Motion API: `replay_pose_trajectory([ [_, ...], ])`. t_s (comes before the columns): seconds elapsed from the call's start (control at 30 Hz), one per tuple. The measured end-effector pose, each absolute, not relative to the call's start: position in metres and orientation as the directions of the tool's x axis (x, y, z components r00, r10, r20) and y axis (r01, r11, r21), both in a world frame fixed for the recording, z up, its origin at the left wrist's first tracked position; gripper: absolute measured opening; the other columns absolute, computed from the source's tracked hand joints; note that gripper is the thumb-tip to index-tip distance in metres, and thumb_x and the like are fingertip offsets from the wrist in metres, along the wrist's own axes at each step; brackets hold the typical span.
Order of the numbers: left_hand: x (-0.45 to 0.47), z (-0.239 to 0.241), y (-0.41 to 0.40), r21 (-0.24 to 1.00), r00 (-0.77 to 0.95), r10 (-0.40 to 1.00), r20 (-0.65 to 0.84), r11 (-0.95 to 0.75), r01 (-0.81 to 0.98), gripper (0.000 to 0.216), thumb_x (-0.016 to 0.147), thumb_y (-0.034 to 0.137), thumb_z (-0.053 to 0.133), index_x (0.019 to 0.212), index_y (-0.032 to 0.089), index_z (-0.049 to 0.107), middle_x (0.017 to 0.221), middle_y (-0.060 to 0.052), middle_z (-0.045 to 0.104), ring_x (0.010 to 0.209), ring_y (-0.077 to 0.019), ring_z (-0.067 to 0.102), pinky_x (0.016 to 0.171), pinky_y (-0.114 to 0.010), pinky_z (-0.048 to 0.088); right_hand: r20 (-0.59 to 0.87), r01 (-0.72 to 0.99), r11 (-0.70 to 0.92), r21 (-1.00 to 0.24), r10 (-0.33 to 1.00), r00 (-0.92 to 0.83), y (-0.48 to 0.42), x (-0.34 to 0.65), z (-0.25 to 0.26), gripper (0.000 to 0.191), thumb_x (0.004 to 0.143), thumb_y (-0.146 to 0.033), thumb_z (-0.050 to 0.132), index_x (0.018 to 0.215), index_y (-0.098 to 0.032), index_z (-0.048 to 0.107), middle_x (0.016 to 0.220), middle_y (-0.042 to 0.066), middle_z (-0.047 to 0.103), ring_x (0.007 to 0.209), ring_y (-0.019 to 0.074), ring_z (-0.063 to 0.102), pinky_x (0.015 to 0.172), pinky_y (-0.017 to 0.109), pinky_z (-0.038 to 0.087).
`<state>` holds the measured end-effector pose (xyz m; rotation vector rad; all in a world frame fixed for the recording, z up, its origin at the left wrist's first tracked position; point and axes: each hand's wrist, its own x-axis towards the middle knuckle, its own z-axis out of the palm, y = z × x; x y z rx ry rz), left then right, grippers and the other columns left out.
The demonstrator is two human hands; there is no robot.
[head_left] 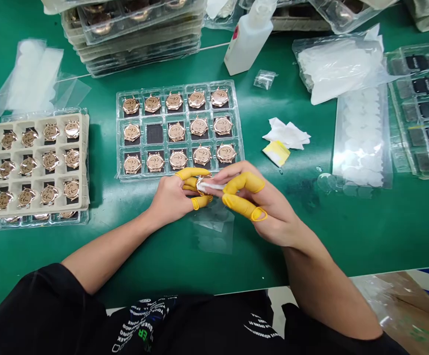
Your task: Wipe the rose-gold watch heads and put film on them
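Both hands wear yellow finger cots on some fingers. My left hand (177, 195) grips a watch case (200, 184) by its edge, with the fingers closed around it; much of the case is hidden. Pinched in my right hand (259, 202) is a white wipe (214, 186), held against or right beside the watch case. Just beyond the hands lies a clear plastic tray (117, 143) of rose-gold watch cases, backs up. One compartment (154, 133) in its middle row holds no watch case, only a black pad.
A beige tray (85, 167) of watch cases is stacked at the left. Behind stand piled trays (140, 49) and a white bottle (249, 37). Crumpled wipes (286, 133), a yellow-stained piece (276, 153), round film sheets (362, 138) and a black-pad tray (421, 108) lie right.
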<state>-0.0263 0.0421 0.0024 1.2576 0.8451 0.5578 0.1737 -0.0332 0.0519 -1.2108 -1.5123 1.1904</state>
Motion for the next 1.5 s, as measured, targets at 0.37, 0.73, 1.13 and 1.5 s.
replay_pose_trajectory([
  [0.37,-0.026,0.003,0.041,0.966,0.566,0.787,-0.245,0.251,0.069,0.055,0.068,0.019,0.092,0.121,0.017,0.075,0.097,-0.005,0.084,0.086,-0.0189,0.083,0.084,-0.029,0.070,0.082,0.239,0.120,-0.963,0.983,-0.162,-0.038,0.172,0.052,0.017,0.107,-0.041,0.054,0.109,-0.030,0.067,0.134,0.010,0.057,0.132,0.0273,0.062,0.108,0.050,0.062],
  [0.73,-0.026,0.001,0.041,0.965,0.555,0.794,-0.248,0.254,0.067,0.057,0.068,0.020,0.093,0.122,0.017,0.074,0.098,-0.005,0.084,0.086,-0.0187,0.083,0.085,-0.029,0.070,0.092,0.288,0.131,-0.949,0.985,-0.148,-0.042,0.170,0.055,0.020,0.109,-0.039,0.052,0.119,-0.032,0.067,0.141,0.011,0.053,0.141,0.0283,0.055,0.115,0.052,0.058],
  [1.13,-0.025,0.003,0.042,0.949,0.520,0.797,-0.307,0.299,0.102,0.056,0.067,0.022,0.093,0.119,0.017,0.075,0.093,-0.004,0.084,0.082,-0.0160,0.082,0.084,-0.028,0.070,0.114,0.367,0.085,-0.926,0.992,0.057,-0.039,0.183,0.051,0.010,0.103,-0.036,0.063,0.106,-0.028,0.068,0.146,0.010,0.053,0.144,0.0312,0.055,0.124,0.060,0.051],
  [1.5,-0.026,0.001,0.045,0.947,0.547,0.778,-0.309,0.302,0.106,0.060,0.065,0.023,0.094,0.122,0.018,0.076,0.093,-0.004,0.083,0.080,-0.0153,0.080,0.085,-0.030,0.071,-0.038,0.467,-0.221,-0.856,0.928,0.370,-0.043,0.237,0.072,0.011,0.087,-0.036,0.074,0.092,-0.027,0.072,0.138,0.009,0.064,0.094,0.0226,0.067,0.057,0.035,0.055],
])
